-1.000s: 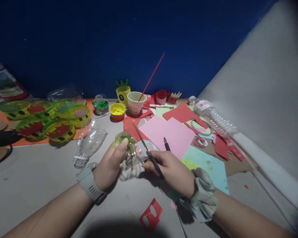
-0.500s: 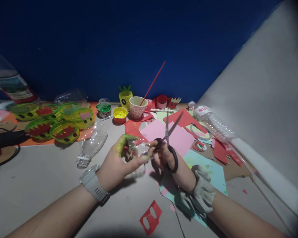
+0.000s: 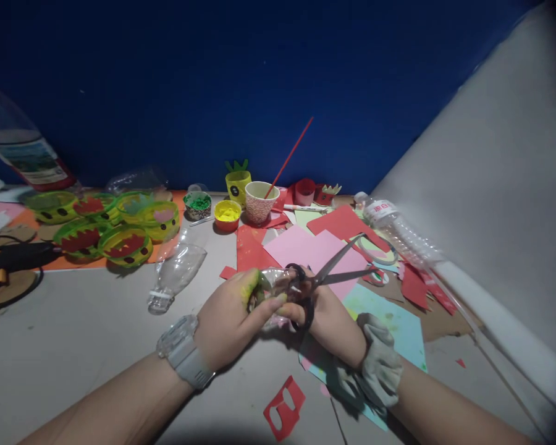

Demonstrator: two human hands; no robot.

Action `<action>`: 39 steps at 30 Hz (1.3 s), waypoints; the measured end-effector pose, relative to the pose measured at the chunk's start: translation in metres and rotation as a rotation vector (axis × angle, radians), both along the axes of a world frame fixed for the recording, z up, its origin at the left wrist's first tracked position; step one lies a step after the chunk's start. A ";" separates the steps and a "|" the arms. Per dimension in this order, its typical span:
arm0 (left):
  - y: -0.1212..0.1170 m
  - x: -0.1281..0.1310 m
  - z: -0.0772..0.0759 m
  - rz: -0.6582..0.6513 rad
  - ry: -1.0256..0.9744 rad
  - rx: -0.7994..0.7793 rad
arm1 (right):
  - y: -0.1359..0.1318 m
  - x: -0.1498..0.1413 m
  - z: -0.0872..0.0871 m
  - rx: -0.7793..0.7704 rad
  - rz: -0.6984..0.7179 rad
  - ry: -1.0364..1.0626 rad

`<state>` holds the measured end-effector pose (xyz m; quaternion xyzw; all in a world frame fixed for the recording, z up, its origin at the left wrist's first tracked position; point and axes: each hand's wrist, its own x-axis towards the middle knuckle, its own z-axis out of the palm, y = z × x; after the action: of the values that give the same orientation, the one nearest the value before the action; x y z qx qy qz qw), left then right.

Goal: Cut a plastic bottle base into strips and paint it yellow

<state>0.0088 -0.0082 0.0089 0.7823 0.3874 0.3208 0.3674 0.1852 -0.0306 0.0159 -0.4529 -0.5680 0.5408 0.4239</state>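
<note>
My left hand (image 3: pixel 229 315), yellow-green paint on its thumb side and a grey watch on the wrist, grips a clear piece of plastic bottle (image 3: pixel 274 281) above the table. Close against it, my right hand (image 3: pixel 312 303) keeps its fingers in the black handles of a pair of scissors (image 3: pixel 336 269). The blades are spread and point to the right, away from the plastic. Some right fingers reach to the plastic's edge; the hands partly hide it. A cut clear bottle top (image 3: pixel 176 278) lies to the left of my left hand.
Yellow-green plastic rings (image 3: pixel 125 246) sit on orange paper at left. Behind my hands stand a yellow paint cup (image 3: pixel 227 215), a green paint cup (image 3: pixel 197 204) and a paper cup (image 3: pixel 259 207) with a red stick. Pink paper (image 3: pixel 306 250), blue paper (image 3: pixel 398 327) and a bottle (image 3: pixel 398 228) lie at right.
My right hand has turned, so the scissors now point right instead of up and away. Both hands have drawn closer together around the plastic piece.
</note>
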 end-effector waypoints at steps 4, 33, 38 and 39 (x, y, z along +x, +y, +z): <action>0.001 0.001 -0.002 0.016 0.076 -0.015 | 0.002 0.002 -0.003 0.015 0.027 0.032; -0.001 0.005 -0.007 -0.015 0.054 -0.077 | -0.003 0.000 -0.008 -0.089 -0.050 0.071; 0.000 0.005 -0.005 -0.002 0.031 -0.119 | -0.003 0.000 -0.007 -0.082 -0.057 0.060; 0.000 0.005 -0.004 -0.002 0.003 -0.126 | -0.003 0.000 -0.006 -0.101 -0.066 0.088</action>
<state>0.0137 -0.0084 0.0053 0.7585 0.4065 0.2940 0.4159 0.1851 -0.0340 0.0096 -0.4678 -0.5056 0.5741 0.4426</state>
